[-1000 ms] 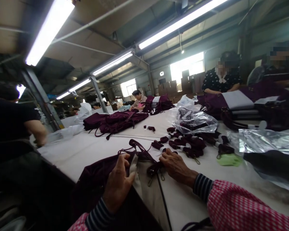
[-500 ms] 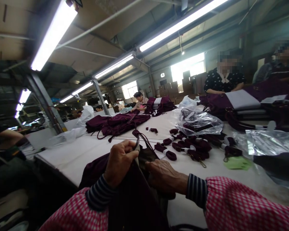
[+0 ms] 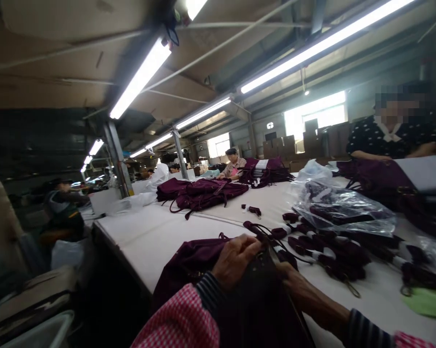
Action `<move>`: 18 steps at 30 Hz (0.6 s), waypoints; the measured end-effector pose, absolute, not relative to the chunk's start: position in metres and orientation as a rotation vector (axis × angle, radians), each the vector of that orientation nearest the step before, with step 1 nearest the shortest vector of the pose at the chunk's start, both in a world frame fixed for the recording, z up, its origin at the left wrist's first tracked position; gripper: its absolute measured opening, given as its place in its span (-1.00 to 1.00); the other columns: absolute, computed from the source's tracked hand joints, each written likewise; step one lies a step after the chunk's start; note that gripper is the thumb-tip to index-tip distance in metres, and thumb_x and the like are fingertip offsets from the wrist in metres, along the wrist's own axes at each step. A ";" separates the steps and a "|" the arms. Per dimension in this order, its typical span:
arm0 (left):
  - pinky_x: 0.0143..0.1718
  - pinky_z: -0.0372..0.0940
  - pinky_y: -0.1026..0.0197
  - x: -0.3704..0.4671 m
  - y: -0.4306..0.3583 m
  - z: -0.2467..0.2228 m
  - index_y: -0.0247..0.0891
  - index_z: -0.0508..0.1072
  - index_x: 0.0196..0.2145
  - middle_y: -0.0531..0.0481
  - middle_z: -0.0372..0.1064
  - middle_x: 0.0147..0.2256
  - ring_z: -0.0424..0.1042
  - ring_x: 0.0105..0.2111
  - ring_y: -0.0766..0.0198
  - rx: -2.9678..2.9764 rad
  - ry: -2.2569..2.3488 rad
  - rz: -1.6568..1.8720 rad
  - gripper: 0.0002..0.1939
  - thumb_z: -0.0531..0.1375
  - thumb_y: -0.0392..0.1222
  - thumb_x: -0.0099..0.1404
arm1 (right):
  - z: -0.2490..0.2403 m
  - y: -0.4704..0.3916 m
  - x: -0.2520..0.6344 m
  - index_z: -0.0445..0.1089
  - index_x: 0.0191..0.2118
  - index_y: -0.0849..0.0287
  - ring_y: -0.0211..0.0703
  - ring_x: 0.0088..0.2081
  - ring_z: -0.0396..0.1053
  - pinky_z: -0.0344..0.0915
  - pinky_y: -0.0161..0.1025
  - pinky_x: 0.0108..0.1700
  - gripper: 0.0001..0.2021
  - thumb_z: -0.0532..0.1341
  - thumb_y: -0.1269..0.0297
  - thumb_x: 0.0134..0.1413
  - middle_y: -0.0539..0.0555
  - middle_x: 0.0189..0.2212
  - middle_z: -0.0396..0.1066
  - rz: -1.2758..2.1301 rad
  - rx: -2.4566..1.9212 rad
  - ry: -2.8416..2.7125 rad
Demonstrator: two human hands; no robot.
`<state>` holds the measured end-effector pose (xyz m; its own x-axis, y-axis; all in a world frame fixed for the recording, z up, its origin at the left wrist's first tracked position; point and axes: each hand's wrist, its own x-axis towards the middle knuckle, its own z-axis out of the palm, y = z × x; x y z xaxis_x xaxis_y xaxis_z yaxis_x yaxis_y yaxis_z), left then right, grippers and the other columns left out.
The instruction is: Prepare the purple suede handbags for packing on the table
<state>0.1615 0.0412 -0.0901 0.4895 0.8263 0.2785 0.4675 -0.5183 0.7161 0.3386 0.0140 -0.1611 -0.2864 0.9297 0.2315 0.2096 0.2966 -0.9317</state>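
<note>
Left grip [image 3: 256, 245] pinching bag [image 3: 254, 302] near top; right grip [image 3: 285, 268] touching its edge, fingertips hidden, hold unclear. Bag lying partly on bench [image 3: 141, 232], 6 o'clock in view. From bag, straps [image 3: 343, 256] lying at 2 o'clock, purple pile [image 3: 207, 193] resting at 11.

Bag [image 3: 183, 266] in the grip: dark purple. Both cuffs [image 3: 210, 292] behind the grip: dark navy, pale stripes. Sleeves [image 3: 181, 319]: pinkish-red and white check. Tabletop [image 3: 141, 237] around the grip: off-white. Strap bundles [image 3: 341, 253] right of it: deep maroon, white wraps. Paper [image 3: 428, 302] farther right: light green. Person's top [image 3: 370, 137] beyond, right: black, white dots.
</note>
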 end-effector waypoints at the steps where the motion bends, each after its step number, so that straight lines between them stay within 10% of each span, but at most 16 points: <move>1: 0.05 0.27 0.05 0.155 0.036 -0.098 -0.08 0.53 -0.03 0.00 0.52 -0.07 0.41 -0.02 0.12 2.345 1.055 0.749 -0.68 0.11 0.07 0.42 | -0.163 0.011 0.350 0.49 -0.34 0.20 -0.10 -0.39 0.42 0.30 -0.29 -0.44 -0.74 0.16 0.14 0.10 0.05 -0.47 0.43 1.070 -1.103 -1.647; 8: 0.17 0.10 -0.17 0.141 0.023 -0.140 0.25 0.32 0.21 0.10 0.29 0.22 0.18 0.22 -0.01 2.757 1.154 0.232 -0.54 0.21 0.09 0.38 | -0.172 0.008 0.394 0.43 -0.36 0.19 -0.21 -0.53 0.28 0.16 -0.29 -0.49 -0.78 0.15 0.15 0.06 0.00 -0.55 0.36 0.742 -1.445 -1.482; 18: -0.09 0.21 0.12 0.194 0.095 -0.088 -0.19 0.55 -0.32 -0.05 0.52 -0.29 0.46 -0.14 0.11 2.335 1.484 0.779 -0.69 0.11 0.00 0.43 | -0.152 0.081 0.384 0.32 0.13 0.26 0.01 0.07 0.34 0.20 -0.18 0.04 -0.56 0.13 0.37 0.11 0.25 0.05 0.38 0.219 -1.637 -1.644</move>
<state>0.1941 0.0953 -0.0876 0.3321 0.8954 0.2965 0.7524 -0.4411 0.4892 0.3838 0.0808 -0.1518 0.1451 0.9049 0.4001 0.7687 0.1515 -0.6214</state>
